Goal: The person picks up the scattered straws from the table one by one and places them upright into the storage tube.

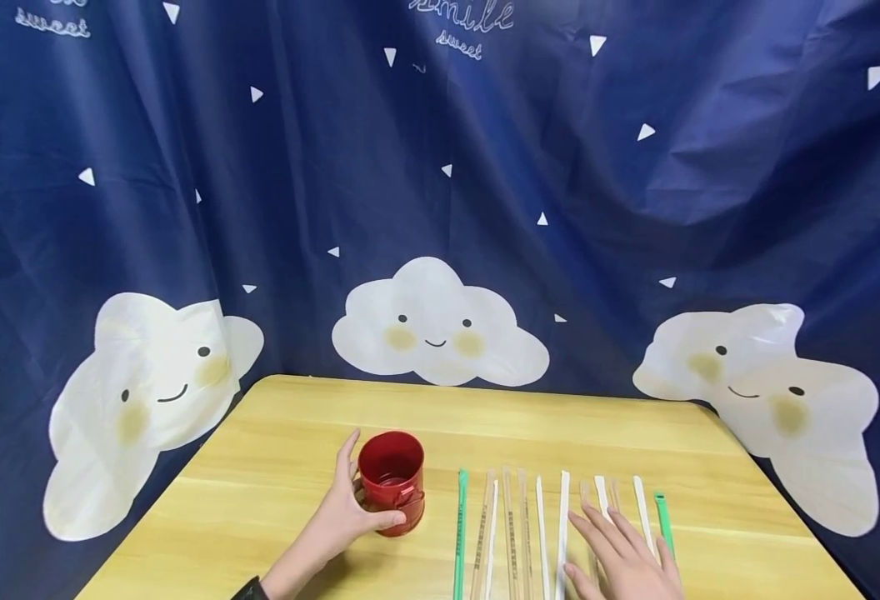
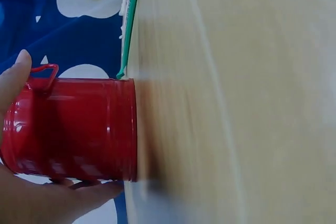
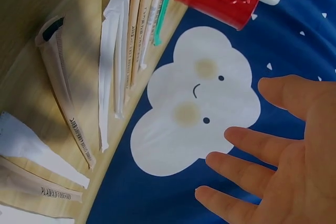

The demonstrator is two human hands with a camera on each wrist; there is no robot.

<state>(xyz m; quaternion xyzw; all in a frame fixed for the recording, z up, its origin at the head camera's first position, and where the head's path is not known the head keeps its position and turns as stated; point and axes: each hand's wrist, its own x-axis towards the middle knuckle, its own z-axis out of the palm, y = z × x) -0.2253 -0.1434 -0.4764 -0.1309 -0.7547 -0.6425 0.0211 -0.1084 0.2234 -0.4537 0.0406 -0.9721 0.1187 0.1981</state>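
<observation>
A small red metal pail (image 1: 392,486) with a wire loop on its side stands upright on the left part of the table. My left hand (image 1: 347,504) holds it from the left, thumb across the near side and the other fingers around its far left side. The left wrist view shows the thumb by the wire loop. My right hand (image 1: 622,560) is over the right part of a row of wrapped straws, its fingers spread and holding nothing. White paper-wrapped straws (image 1: 562,533), brown-tinted straws (image 1: 511,533) and a green straw (image 1: 460,533) lie side by side, pointing away from me.
Another green straw (image 1: 663,525) lies at the row's right end, partly behind the right hand. The wooden table (image 1: 320,408) ends at a dark blue curtain (image 1: 297,208) printed with white clouds.
</observation>
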